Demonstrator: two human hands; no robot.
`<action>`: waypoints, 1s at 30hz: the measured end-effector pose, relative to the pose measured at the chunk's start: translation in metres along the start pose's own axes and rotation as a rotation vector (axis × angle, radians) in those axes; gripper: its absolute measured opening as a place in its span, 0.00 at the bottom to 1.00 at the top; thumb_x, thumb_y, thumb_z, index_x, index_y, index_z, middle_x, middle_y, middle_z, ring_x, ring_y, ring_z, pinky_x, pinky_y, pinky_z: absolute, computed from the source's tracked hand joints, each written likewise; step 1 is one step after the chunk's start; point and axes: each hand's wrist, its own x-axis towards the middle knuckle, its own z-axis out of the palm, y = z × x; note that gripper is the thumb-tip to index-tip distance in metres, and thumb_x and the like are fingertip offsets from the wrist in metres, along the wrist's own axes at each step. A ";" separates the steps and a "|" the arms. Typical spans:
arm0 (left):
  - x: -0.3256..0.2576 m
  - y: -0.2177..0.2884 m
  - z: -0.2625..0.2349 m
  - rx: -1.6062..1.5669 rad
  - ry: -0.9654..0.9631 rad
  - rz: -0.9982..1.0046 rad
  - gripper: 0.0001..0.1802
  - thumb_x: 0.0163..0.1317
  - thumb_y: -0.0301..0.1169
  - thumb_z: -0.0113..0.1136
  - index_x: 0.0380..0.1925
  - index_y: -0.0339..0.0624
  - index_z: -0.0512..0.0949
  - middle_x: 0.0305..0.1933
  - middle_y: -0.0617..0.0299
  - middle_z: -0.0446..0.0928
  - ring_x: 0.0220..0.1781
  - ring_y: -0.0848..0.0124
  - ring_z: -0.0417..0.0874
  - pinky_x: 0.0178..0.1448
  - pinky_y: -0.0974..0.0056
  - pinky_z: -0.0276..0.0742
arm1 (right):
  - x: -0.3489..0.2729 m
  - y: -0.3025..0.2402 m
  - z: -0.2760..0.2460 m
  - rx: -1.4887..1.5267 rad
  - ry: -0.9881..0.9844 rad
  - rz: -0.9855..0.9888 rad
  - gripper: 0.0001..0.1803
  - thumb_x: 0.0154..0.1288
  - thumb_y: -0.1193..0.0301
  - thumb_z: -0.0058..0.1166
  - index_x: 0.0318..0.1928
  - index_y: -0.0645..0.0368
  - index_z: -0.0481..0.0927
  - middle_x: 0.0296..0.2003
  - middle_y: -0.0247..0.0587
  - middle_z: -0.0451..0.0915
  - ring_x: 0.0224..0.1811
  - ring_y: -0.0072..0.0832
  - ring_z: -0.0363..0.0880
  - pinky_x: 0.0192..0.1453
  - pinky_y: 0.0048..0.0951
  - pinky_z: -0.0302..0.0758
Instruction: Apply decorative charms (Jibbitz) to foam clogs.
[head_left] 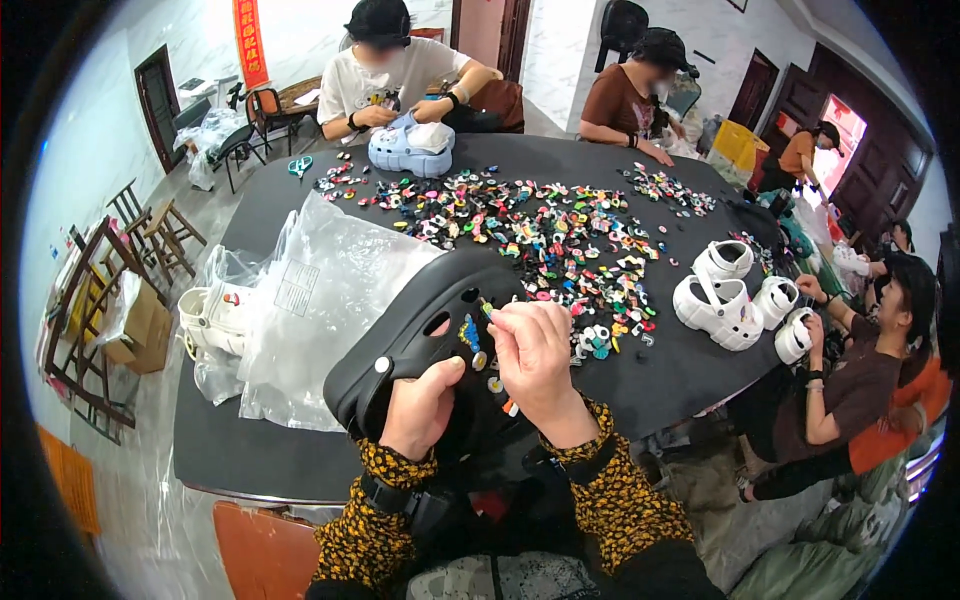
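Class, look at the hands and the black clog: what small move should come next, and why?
Probably a light press with the right hand on the black clog: its fingers are pinched close beside the blue charm, while the left hand holds the clog.

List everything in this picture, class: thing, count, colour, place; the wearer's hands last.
Table: one, black, centre
Charms: too many to count, multicoloured, across it
Black clog: one, black, near side
Blue clog: one or more, pale blue, far side
White clogs: several, white, right and left
Plastic bag: one, clear, left
Co-workers: at least five, mixed clothing, beyond and right
Chairs: several, mixed colours, far left
Cardboard box: one, brown, left
Banner: one, red, upper left
Left hand: one, yellow-black sleeve, gripping black clog
Right hand: one, yellow-black sleeve, at clog's upper
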 end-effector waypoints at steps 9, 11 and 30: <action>0.002 -0.004 -0.004 -0.006 -0.037 0.020 0.32 0.58 0.21 0.52 0.65 0.30 0.61 0.60 0.55 0.70 0.60 0.68 0.71 0.66 0.63 0.64 | 0.001 -0.002 -0.003 -0.045 -0.036 -0.043 0.14 0.50 0.82 0.62 0.39 0.57 0.79 0.37 0.38 0.78 0.40 0.37 0.75 0.47 0.36 0.68; 0.002 -0.004 -0.002 -0.006 -0.045 0.021 0.32 0.58 0.21 0.52 0.65 0.30 0.61 0.60 0.55 0.70 0.60 0.68 0.71 0.66 0.63 0.65 | 0.000 -0.001 -0.003 -0.052 -0.043 -0.043 0.14 0.50 0.82 0.62 0.39 0.58 0.79 0.37 0.38 0.78 0.40 0.37 0.75 0.47 0.37 0.68; 0.005 -0.008 -0.004 0.048 -0.061 0.053 0.35 0.56 0.22 0.53 0.66 0.28 0.59 0.62 0.54 0.68 0.63 0.68 0.69 0.68 0.64 0.62 | 0.002 0.000 -0.003 0.064 -0.068 0.060 0.10 0.53 0.80 0.62 0.38 0.60 0.79 0.35 0.39 0.79 0.39 0.37 0.75 0.46 0.35 0.69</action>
